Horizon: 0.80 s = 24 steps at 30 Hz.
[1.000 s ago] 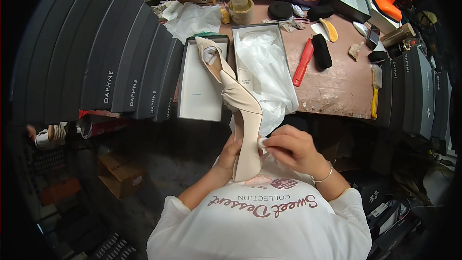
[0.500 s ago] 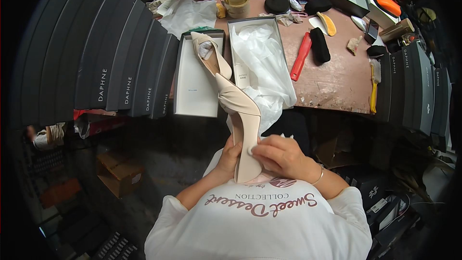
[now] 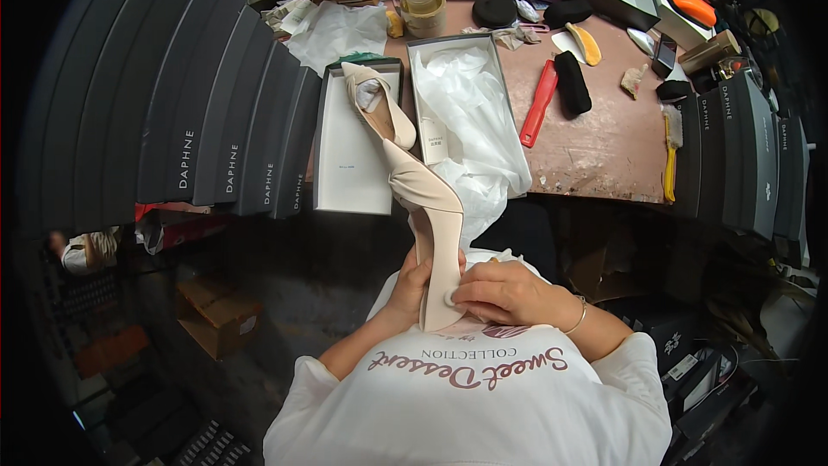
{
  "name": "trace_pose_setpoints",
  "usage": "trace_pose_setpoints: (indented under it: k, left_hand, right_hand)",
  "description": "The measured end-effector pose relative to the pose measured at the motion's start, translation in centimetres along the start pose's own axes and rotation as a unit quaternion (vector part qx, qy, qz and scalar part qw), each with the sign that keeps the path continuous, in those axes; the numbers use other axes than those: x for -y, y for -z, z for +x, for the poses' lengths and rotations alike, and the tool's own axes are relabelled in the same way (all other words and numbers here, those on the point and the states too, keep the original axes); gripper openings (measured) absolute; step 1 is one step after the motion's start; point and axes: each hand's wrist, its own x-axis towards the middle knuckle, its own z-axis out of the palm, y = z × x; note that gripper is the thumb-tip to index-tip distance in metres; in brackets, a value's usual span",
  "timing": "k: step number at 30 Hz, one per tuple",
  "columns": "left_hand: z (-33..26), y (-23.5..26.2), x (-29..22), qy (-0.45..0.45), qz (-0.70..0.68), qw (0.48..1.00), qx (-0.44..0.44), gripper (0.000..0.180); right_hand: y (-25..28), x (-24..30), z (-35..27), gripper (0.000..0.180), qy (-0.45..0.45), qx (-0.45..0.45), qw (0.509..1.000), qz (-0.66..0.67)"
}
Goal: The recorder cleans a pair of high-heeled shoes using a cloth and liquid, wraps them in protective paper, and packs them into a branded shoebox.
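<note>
I hold the beige shoe [image 3: 431, 233] upright over my lap, left hand [image 3: 407, 286] clenched around its sole, right hand [image 3: 504, 292] pressing a small white pad [image 3: 450, 298] near the toe. Wiping looks underway; the open box [image 3: 349, 151] on the tabletop [image 3: 595, 147] waits.

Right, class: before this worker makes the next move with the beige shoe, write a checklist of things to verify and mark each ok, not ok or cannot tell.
1. Left hand has a grip on the beige high-heeled shoe: ok.
2. Right hand presses a small white pad on the shoe's sole: ok.
3. Open shoe box on the table is within reach: ok.
4. White tissue paper lies ready in the second box: ok.
5. Sole clean: cannot tell.
</note>
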Motion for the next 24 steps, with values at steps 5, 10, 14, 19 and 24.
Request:
trace_pose_setpoints:
  k: [5, 10, 14, 19, 24]
  left_hand:
    - [-0.1, -1.4, -0.3, -0.007, -0.017, 0.996, -0.090, 0.053]
    - [0.6, -0.2, -0.7, 0.017, -0.039, 0.999, -0.007, 0.067]
    - [0.8, -0.6, -0.9, 0.005, -0.056, 0.998, 0.007, 0.064]
    - [1.0, -0.9, -1.6, 0.031, -0.072, 0.997, 0.025, 0.065]
    - [1.5, -1.0, -3.4, 0.058, -0.014, 0.996, 0.060, 0.063]
  right_hand:
    - [0.8, 0.4, 1.7, 0.018, -0.031, -0.005, 0.999, -0.013]
    - [2.1, 0.4, 0.3, 0.015, -0.052, 0.058, 0.993, 0.084]
    - [4.9, 0.0, -0.4, 0.012, -0.108, 0.055, 0.985, 0.127]
    - [4.5, -0.2, -0.6, 0.012, -0.140, 0.065, 0.978, 0.140]
    - [4.4, -0.2, -0.3, 0.013, -0.102, 0.027, 0.984, 0.142]
